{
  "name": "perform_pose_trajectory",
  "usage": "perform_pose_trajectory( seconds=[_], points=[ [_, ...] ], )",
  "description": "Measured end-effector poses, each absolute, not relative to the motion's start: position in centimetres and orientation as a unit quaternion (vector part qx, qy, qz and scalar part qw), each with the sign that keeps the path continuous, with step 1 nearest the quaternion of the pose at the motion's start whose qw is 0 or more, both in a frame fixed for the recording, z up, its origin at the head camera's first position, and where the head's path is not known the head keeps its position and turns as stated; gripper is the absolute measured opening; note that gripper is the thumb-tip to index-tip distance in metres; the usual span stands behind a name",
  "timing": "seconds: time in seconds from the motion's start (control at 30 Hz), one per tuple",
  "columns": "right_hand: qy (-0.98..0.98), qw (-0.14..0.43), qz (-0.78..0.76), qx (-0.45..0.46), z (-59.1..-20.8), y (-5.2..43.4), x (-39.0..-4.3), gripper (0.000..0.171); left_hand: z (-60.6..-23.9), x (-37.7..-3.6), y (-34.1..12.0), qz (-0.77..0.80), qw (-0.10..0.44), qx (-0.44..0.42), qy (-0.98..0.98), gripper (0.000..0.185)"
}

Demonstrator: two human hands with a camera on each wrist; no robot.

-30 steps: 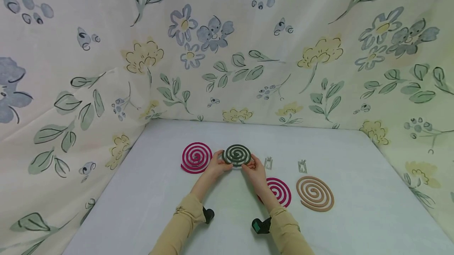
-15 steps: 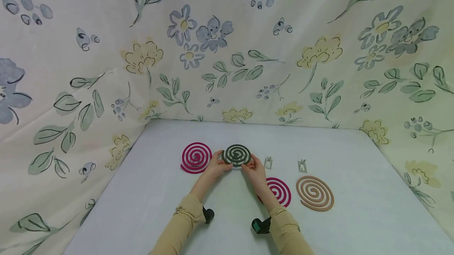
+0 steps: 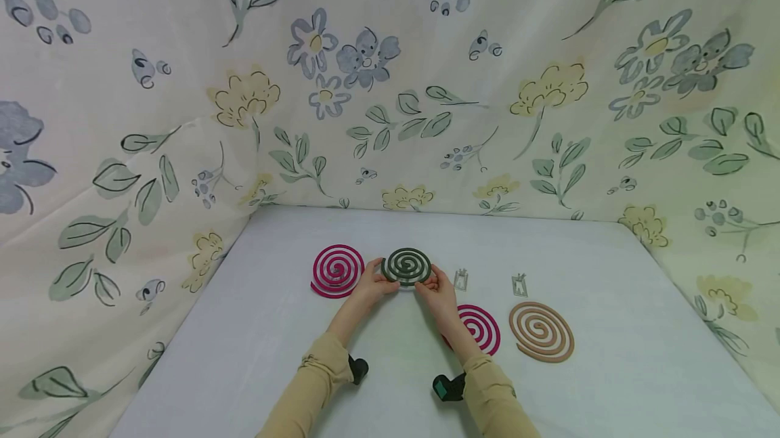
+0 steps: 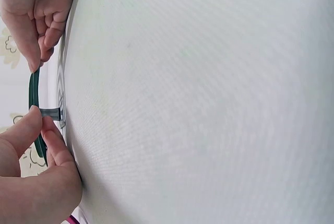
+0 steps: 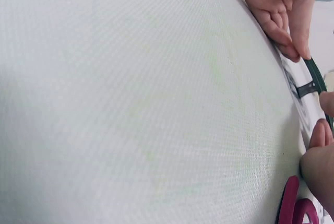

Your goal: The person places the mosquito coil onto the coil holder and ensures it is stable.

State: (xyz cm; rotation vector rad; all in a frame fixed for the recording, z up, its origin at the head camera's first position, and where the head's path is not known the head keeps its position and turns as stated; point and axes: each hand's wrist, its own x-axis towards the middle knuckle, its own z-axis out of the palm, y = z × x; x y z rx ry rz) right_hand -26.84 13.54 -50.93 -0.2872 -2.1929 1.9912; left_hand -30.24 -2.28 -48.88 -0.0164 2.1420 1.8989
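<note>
In the head view a dark green mosquito coil (image 3: 407,266) is held level between both hands near the middle of the table. My left hand (image 3: 373,285) pinches its left edge between thumb and fingers. The right hand (image 3: 440,293) pinches the opposite edge the same way. The left wrist view shows the coil (image 4: 34,89) edge-on, raised a little above the table. A small metal stand (image 4: 51,113) stands upright under it, its top meeting the coil's underside. How the stand is fixed to the coil is hidden by the fingers.
A pink coil (image 3: 337,271) lies left of the left hand, apparently on a stand. Another pink coil (image 3: 484,330) is partly under the right forearm, with a tan coil (image 3: 541,333) to its right. Two flat metal stands (image 3: 461,280) lie behind these. A floral cloth (image 3: 414,147) hangs behind the table.
</note>
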Motion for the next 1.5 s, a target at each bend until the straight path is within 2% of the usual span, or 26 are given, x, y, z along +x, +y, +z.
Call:
perform_pose_trajectory(
  seconds=[0.57,1.2,1.5],
  points=[
    [-0.732,0.088,0.67,-0.084,-50.8,13.5,-26.7,0.062,-48.7,-30.3,-2.3,0.673,0.151,-0.013,0.724,0.077],
    [-0.742,0.088,0.658,-0.089,-51.0,13.6,-26.9,0.061,-49.0,-30.2,-2.2,0.664,0.134,0.004,0.735,0.076],
    [-0.735,0.081,0.669,-0.077,-48.3,13.3,-25.5,0.059,-47.3,-29.3,-2.5,0.672,0.144,0.011,0.726,0.075]
  ],
)
